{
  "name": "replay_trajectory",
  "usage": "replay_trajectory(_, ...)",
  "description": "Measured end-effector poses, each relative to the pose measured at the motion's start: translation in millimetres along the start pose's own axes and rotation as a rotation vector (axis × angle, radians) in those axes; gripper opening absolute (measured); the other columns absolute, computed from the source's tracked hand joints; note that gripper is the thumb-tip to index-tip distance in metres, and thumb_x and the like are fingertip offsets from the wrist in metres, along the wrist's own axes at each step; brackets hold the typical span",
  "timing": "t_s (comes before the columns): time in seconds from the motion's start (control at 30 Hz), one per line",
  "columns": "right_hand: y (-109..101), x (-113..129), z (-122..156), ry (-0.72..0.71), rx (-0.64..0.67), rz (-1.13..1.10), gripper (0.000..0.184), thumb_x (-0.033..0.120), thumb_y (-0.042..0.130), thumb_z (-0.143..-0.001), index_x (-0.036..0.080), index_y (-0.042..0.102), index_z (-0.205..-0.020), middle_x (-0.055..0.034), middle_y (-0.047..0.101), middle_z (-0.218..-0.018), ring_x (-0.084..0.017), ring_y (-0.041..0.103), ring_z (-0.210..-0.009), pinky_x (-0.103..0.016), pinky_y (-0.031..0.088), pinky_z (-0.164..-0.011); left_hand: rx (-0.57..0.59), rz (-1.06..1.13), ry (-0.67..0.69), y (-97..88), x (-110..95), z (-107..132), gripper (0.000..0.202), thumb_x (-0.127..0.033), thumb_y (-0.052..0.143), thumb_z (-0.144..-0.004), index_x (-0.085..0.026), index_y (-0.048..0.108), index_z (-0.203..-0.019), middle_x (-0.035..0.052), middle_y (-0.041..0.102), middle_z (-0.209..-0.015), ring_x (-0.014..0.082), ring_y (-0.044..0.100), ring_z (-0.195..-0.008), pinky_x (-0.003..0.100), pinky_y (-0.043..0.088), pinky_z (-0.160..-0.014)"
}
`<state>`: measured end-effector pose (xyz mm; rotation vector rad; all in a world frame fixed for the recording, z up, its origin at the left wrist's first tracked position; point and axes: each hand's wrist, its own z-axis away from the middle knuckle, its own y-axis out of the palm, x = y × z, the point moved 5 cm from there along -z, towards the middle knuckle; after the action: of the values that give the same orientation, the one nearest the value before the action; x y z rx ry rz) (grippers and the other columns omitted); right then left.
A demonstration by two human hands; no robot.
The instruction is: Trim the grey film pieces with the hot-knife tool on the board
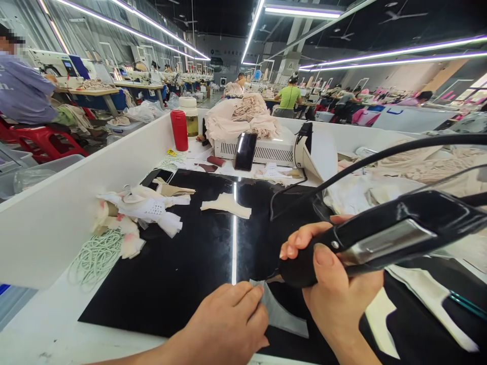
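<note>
My right hand [342,284] is wrapped round a thick black corded hand tool [384,243] with a silvery panel on its side. Its narrow tip points left, close to a curved grey fabric piece [285,312]; whether they touch I cannot tell. The fingers of my left hand [232,324] are pinched together on the upper left end of that grey piece, which lies over the black mat [182,284]. Farther back on the mat lies a cream fabric piece [226,205]. Beside my right wrist are more cream pieces [422,296].
A pile of cloth scraps [152,208] and pale green cord [97,256] lie at left. Behind the mat stand a red bottle [179,131], a jar [190,119], a phone [245,151] and a vented white box [266,152] under cloth. White walls [95,203] edge the table.
</note>
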<state>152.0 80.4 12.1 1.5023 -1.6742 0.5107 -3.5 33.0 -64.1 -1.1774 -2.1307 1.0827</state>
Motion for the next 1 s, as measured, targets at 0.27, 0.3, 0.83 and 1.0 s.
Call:
replay_trajectory(0.27, 8.8, 1.0, -0.5, 0.000, 0.026, -0.101, 0.037, 0.035, 0.075, -0.097, 0.024, 0.052, -0.124, 0.0011, 0.061, -0.085, -0.016, 0.062, -0.066, -0.033, 0.057, -0.058, -0.024, 0.000, 0.006, -1.2, -0.8, -1.6, 0.028, -0.043, 0.066, -0.103, -0.015, 0.063, -0.100, 0.0047, 0.070, -0.124, 0.0182, 0.062, -0.111, 0.030, 0.049, -0.082)
replay_trajectory(0.3, 9.8, 0.6, 0.0, 0.001, 0.031, -0.100, 0.037, 0.035, 0.075, -0.097, 0.025, 0.052, -0.124, 0.0010, 0.061, -0.085, -0.016, 0.062, -0.066, -0.033, 0.057, -0.059, -0.028, 0.007, 0.001, -1.5, -0.6, -2.3, 0.028, -0.043, 0.065, -0.104, -0.015, 0.063, -0.099, 0.0047, 0.070, -0.124, 0.0183, 0.062, -0.110, 0.030, 0.049, -0.082)
replay_trajectory(0.83, 21.1, -4.1, 1.8, 0.015, 0.024, -0.169, 0.037, 0.035, 0.076, -0.096, 0.025, 0.052, -0.122, 0.0019, 0.060, -0.085, -0.014, 0.061, -0.065, -0.031, 0.057, -0.059, -0.012, 0.006, -0.005, -0.8, 0.1, -3.8, 0.040, -0.052, 0.075, -0.096, -0.014, 0.065, -0.100, 0.0048, 0.072, -0.121, 0.0180, 0.063, -0.105, 0.030, 0.049, -0.076)
replay_trajectory(1.0, 22.3, -7.6, 2.9, 0.010, 0.016, -0.137, 0.032, 0.028, 0.072, -0.098, 0.025, 0.051, -0.123, 0.0017, 0.061, -0.085, -0.014, 0.062, -0.065, -0.032, 0.057, -0.060, 0.005, -0.007, 0.002, -0.9, -0.5, -2.4, 0.045, -0.055, 0.080, -0.090, -0.015, 0.066, -0.101, 0.0042, 0.072, -0.121, 0.0182, 0.064, -0.106, 0.030, 0.050, -0.074)
